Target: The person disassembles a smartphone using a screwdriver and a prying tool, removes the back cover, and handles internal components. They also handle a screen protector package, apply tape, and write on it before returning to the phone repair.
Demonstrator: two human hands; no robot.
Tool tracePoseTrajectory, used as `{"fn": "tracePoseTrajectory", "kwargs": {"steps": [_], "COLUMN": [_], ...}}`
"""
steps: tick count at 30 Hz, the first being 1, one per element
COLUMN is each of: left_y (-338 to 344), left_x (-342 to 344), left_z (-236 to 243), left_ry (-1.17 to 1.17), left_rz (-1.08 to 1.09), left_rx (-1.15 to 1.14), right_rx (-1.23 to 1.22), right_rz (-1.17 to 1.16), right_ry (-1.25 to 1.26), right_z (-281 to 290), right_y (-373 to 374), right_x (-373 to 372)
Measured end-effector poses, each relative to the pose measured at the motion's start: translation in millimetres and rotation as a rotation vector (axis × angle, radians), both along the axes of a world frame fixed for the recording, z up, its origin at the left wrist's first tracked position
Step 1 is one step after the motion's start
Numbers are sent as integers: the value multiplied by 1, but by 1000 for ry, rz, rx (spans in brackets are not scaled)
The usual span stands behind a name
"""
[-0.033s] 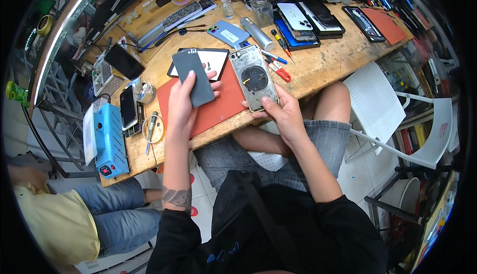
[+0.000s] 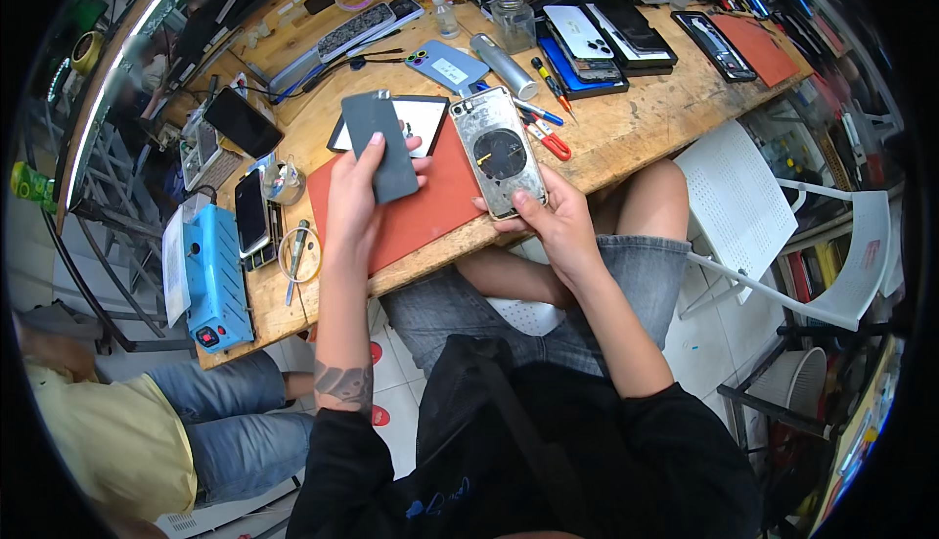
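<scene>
My left hand (image 2: 354, 187) grips a dark grey phone back panel (image 2: 393, 162), thumb on its face and fingers showing past its right edge. It is held above a red-brown mat (image 2: 425, 216) and partly covers a white, black-edged tray or box lid (image 2: 425, 113) with small bits on it. In my right hand (image 2: 559, 231) is a phone with its back off (image 2: 500, 153), held by its lower end at the table's front edge. Its worn metal inside shows, with a round black coil in the middle. The panel and the phone are apart.
Red-handled cutters (image 2: 554, 146), screwdrivers (image 2: 556, 87) and a silver cylinder (image 2: 504, 67) lie beyond the phone. A blue device (image 2: 217, 275) stands at the left edge near several phones. Stacked phones (image 2: 584, 40) sit far right. A person in yellow (image 2: 108, 431) is at lower left.
My left hand and the panel have shifted slightly left and down. My right hand holds the opened phone in nearly the same place.
</scene>
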State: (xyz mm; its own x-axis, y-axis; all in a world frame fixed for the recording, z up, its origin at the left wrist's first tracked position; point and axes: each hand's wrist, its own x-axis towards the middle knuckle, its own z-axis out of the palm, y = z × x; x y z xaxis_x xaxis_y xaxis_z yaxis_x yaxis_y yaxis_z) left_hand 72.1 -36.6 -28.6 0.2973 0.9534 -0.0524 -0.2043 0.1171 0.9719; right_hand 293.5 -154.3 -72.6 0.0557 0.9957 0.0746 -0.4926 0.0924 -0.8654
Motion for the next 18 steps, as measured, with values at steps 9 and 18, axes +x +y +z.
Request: {"fn": "tracePoseTrajectory", "kwargs": {"steps": [9,18], "left_y": [95,63], "left_x": [21,30], "left_z": [-2,15], "left_ry": [807,1123], "left_rz": [160,450], "left_rx": [447,789], "right_rx": [7,21], "right_rz": [-11,-19], "right_ry": [19,32], "right_z": [-5,-4], "right_y": [2,0], "right_x": [1,-1]}}
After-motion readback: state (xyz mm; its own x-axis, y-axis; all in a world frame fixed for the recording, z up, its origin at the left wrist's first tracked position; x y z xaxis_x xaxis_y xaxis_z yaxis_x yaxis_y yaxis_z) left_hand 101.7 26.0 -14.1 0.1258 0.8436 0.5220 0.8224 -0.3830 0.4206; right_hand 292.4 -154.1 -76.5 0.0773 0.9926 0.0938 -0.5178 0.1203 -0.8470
